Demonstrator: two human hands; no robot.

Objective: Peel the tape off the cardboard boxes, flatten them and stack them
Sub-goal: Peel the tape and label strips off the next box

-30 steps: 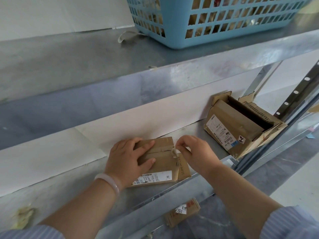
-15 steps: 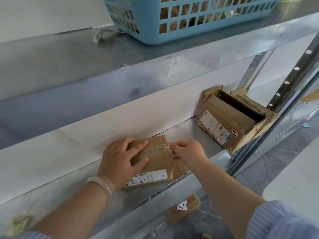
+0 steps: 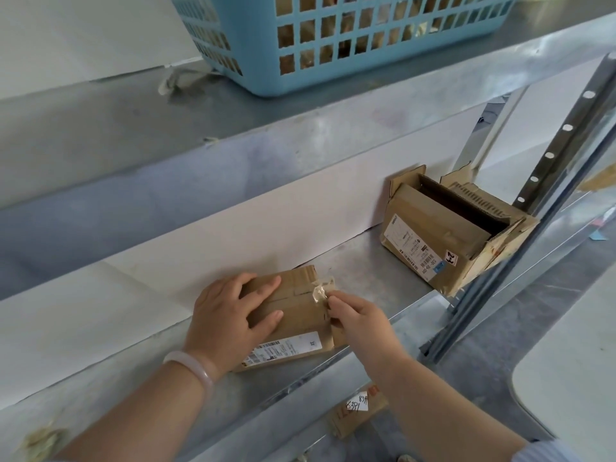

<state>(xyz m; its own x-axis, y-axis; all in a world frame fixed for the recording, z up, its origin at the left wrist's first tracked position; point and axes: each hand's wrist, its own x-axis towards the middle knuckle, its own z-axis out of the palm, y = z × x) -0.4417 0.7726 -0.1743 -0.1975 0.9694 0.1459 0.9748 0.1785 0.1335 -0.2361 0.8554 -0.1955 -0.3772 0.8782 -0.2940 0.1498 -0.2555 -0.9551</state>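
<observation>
L hand (image 3: 230, 315): flat on top of small box (image 3: 300, 323), fingers spread & straight, pressing it onto the shelf (image 3: 366, 265); curled round nothing.
R hand (image 3: 360, 323): thumb + fingertips pinch the loose end of the tape (image 3: 320, 292); other fingers curled in.
Tape: clear-yellowish strip, crumpled, lifted off the box's right end, betw. the two hands; its far end is stuck to the box top.
Small box: brown cardboard, closed, lying flat under L hand, right end just beside R hand; white barcode label on near side, below L palm.
Open box (image 3: 443, 241): same shelf, well right of R hand & farther back; top flaps up, dark inside; white shipping label w/ barcode on the side facing the hands.
Upright (image 3: 546, 181): perforated metal post, right of R hand, touching the open box's right corner.
Third box (image 3: 358, 411): small, on a lower level under R forearm, partly hidden by it; white tag w/ handwritten nos.
Bracelet (image 3: 196, 366): pale, on L wrist.
Blue basket (image 3: 350, 45): on upper shelf (image 3: 100, 128), above & beyond both hands; contents seen thru holes, can't tell what.
Tape scrap (image 3: 176, 81): upper shelf, just left of basket, above L hand.
Crumpled scrap (image 3: 43, 440): shelf's near edge, far left of L arm.
Sleeve (image 3: 546, 451): striped bluish, R arm.
</observation>
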